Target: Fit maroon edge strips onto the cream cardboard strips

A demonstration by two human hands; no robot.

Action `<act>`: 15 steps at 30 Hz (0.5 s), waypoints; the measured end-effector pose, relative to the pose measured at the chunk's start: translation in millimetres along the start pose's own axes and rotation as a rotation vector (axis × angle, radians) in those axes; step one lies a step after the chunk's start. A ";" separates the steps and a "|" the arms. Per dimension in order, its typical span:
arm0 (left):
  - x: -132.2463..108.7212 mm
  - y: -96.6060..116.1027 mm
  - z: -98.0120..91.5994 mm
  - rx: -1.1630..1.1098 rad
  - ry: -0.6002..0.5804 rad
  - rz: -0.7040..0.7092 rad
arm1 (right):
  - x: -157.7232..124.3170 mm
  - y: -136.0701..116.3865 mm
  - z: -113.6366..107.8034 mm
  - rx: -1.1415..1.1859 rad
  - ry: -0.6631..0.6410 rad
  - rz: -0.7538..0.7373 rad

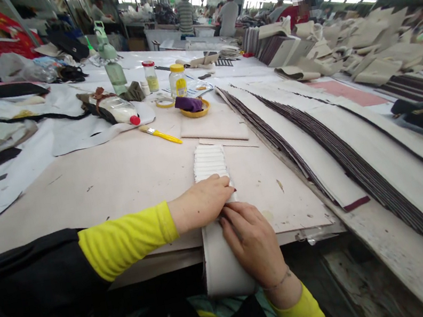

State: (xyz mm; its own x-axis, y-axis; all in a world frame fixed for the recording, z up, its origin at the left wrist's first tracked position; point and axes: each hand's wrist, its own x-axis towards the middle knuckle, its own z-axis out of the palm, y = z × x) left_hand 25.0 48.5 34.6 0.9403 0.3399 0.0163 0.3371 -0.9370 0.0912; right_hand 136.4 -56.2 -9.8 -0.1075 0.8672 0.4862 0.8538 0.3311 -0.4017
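A long off-white strip of material [224, 256] lies across the table's front edge, its near end hanging down toward my lap. Its far end carries a ribbed white section [209, 160] with several cross ridges. My left hand [206, 200] lies over the strip just below the ridges, fingers bent and pressed together at its right edge. Close beside it, my right hand [256, 243] grips the strip's right side with curled fingers. The fingertips of both hands nearly meet, and what lies right beneath them is hidden.
Beyond the strip lie a yellow-handled brush [167, 135], a yellow dish [201, 109] with purple cloth, and a yellow-lidded jar [178, 82]. A spray bottle [115, 72] stands behind. Long stacked panels [317, 157] line the right side. Several people are in the background.
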 end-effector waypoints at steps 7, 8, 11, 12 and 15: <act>-2.7 1.9 3.5 0.050 0.024 0.009 | 5.3 16.6 -1.9 0.023 0.087 0.087; -3.0 0.8 4.2 0.040 0.031 -0.003 | 7.1 20.5 -1.6 0.020 0.085 0.083; -3.8 -3.7 7.2 -0.014 0.061 -0.054 | 13.2 29.7 1.2 0.028 0.012 0.049; -4.1 -5.2 8.6 -0.034 0.070 -0.068 | 15.1 31.6 2.5 0.028 -0.007 0.038; -5.5 -9.5 12.5 -0.087 0.117 -0.112 | 19.6 33.9 5.4 -0.003 -0.032 0.017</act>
State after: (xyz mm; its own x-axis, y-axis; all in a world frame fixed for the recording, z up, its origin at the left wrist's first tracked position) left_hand 17.1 54.5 21.2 0.8836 0.4535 0.1163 0.4293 -0.8840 0.1850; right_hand 160.5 -26.0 -18.1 -0.1089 0.8842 0.4543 0.8574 0.3148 -0.4071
